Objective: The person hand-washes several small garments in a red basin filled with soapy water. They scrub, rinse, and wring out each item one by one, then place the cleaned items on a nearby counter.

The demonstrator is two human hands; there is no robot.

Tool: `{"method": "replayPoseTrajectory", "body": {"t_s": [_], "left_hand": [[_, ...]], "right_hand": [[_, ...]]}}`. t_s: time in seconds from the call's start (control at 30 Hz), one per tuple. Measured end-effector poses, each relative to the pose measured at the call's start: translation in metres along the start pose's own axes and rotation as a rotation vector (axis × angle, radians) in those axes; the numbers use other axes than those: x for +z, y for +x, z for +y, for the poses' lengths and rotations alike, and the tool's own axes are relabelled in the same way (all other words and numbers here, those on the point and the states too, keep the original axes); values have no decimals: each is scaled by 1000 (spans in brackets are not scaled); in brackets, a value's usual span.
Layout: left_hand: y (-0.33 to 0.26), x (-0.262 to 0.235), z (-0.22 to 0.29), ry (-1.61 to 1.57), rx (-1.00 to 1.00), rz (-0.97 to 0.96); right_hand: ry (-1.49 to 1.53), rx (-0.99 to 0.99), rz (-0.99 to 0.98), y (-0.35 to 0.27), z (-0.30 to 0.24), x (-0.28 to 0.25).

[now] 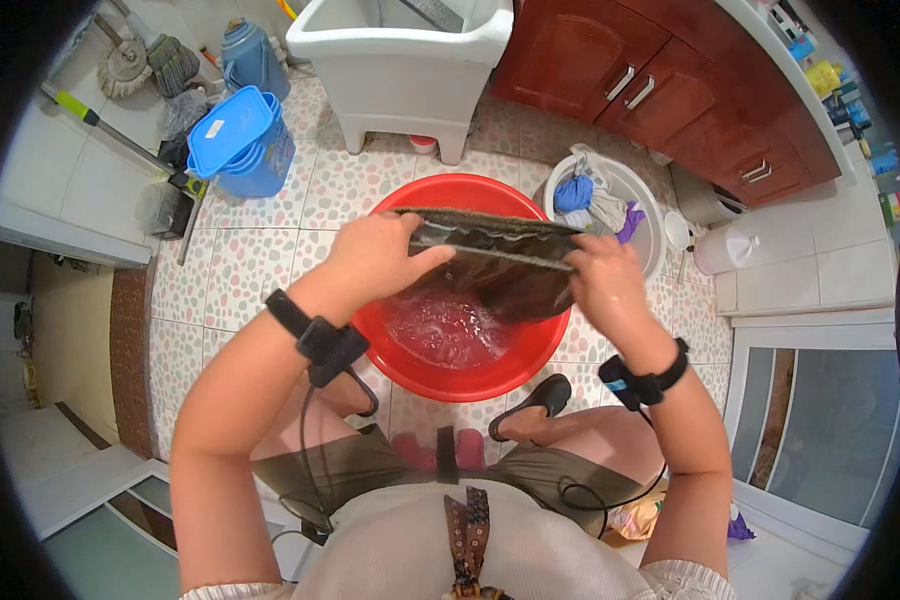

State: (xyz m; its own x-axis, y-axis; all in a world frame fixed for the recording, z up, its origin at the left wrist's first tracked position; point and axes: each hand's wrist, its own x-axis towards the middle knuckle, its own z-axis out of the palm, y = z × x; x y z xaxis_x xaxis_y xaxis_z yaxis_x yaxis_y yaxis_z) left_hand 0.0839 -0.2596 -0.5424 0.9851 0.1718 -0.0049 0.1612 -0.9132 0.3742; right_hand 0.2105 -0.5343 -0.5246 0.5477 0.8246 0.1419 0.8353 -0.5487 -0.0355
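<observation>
Both hands stretch a dark brown, wet-looking garment between them, over the red basin. Its upper edge is a thick, band-like strip pulled nearly straight, and the rest hangs toward the water. My left hand is closed on the left end of that strip, its thumb lying along the near side. At the other end my right hand has its fingers wrapped over the edge. Churned, bubbly water shows in the basin below. What kind of garment it is, I cannot tell.
A white tub of blue, grey and purple clothes stands right of the basin. Beyond are a white sink and red cabinets. A blue lidded bucket stands far left, a white jug at right. My feet flank the basin's near side.
</observation>
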Motion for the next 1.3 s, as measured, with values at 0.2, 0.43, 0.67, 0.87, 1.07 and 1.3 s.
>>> {"method": "replayPoseTrajectory", "body": {"t_s": [0.2,0.43,0.67,0.87,1.07,1.3], "left_hand": [[-7,134,-43,-34,-111,-153],[4,255,-60,199,-233,-603],[40,300,-91,203,-275,-778],[45,342,-108,150,-268,-732],[68,347,-117,282,-138,-1014],[34,263,-94,23,-247,-564]], "right_hand": [[78,78,-265,-11,-9,142],[192,442,-791,0,-35,280],[104,365,-897,4,-34,341],[45,354,-1010,3,-20,393],[72,304,-1034,11,-6,418],[202,330,-802,22,0,282]]}}
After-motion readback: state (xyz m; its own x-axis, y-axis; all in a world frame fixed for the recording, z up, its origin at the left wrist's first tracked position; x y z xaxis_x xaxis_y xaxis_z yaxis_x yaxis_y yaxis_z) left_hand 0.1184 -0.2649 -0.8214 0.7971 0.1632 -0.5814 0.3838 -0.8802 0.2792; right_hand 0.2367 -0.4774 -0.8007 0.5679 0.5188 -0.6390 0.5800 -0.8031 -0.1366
